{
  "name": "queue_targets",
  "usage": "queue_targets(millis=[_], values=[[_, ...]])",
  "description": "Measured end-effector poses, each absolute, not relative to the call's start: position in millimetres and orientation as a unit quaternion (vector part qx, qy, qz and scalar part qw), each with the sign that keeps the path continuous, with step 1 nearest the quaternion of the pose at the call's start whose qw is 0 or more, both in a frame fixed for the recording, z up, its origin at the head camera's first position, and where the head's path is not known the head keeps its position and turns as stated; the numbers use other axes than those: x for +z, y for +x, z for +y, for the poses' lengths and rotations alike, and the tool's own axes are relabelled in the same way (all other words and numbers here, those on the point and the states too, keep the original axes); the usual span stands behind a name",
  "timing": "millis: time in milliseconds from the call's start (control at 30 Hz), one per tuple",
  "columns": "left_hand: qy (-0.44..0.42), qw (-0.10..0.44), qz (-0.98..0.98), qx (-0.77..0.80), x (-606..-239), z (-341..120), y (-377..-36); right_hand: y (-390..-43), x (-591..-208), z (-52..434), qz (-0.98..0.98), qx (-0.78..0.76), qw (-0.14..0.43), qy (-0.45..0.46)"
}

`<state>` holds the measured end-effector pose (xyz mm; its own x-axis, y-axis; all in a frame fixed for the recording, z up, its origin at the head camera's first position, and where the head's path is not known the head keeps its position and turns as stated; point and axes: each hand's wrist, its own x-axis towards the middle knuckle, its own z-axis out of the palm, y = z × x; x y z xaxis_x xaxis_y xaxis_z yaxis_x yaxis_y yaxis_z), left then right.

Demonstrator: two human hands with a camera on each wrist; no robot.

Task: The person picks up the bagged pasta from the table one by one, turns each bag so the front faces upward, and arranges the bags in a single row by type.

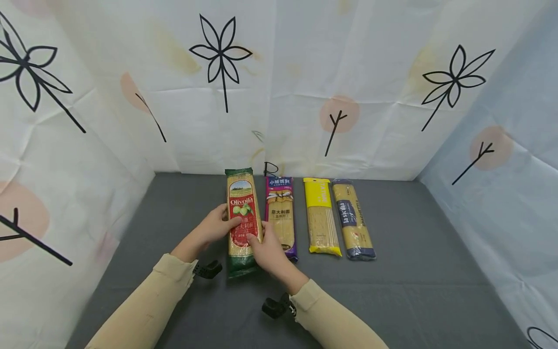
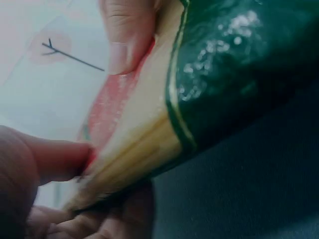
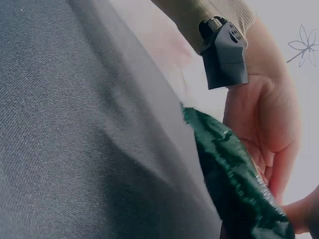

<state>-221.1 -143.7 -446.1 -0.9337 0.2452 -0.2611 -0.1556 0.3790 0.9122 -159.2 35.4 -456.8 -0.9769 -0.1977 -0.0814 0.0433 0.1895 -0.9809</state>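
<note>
A pack of spaghetti (image 1: 241,194) with a red label and green ends is held by both hands, raised off the table as the left wrist view shows. My left hand (image 1: 216,224) grips its left edge, thumb on the front and fingers beneath. From the right side, my right hand (image 1: 272,249) holds the same pack, its thumb across the red label. In the left wrist view the pack's green end (image 2: 239,59) fills the upper right. The right wrist view shows that green end (image 3: 232,174) beside the left hand (image 3: 264,119); the right hand's fingers are mostly hidden there.
Right of the held pack, a purple pasta pack (image 1: 281,213), a yellow pack (image 1: 321,218) and a navy-labelled pack (image 1: 352,220) lie in a row on the dark grey table (image 1: 418,300). Patterned white cloth (image 1: 287,58) encloses the back and sides.
</note>
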Motion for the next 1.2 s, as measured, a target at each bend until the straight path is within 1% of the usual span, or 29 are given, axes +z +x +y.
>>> queue_targets(millis=[133,267,433,533,600,733,833,1000,1200], values=[[0.024,0.202,0.817,0.539,-454,-148,-222,-163,-461,30,0.766,-0.633,0.109,-0.031],[0.014,0.204,0.809,0.551,-461,-152,-226,-166,-463,25,0.776,-0.619,0.119,-0.026],[0.01,0.181,0.814,0.551,-469,-157,-233,-171,-463,22,0.8,-0.584,0.132,-0.037],[0.006,0.165,0.824,0.542,-471,-158,-234,-173,-466,22,0.816,-0.558,0.137,-0.061],[0.006,0.165,0.827,0.537,-472,-157,-232,-175,-468,22,0.823,-0.545,0.136,-0.085],[0.021,0.171,0.85,0.498,-473,-155,-228,-177,-472,20,0.849,-0.501,0.117,-0.119],[0.035,0.167,0.869,0.464,-473,-156,-224,-176,-471,19,0.868,-0.469,0.106,-0.12],[0.041,0.171,0.875,0.451,-477,-163,-221,-176,-468,18,0.882,-0.442,0.117,-0.116],[0.088,0.197,0.858,0.466,-480,-166,-222,-176,-465,20,0.893,-0.414,0.129,-0.118]])
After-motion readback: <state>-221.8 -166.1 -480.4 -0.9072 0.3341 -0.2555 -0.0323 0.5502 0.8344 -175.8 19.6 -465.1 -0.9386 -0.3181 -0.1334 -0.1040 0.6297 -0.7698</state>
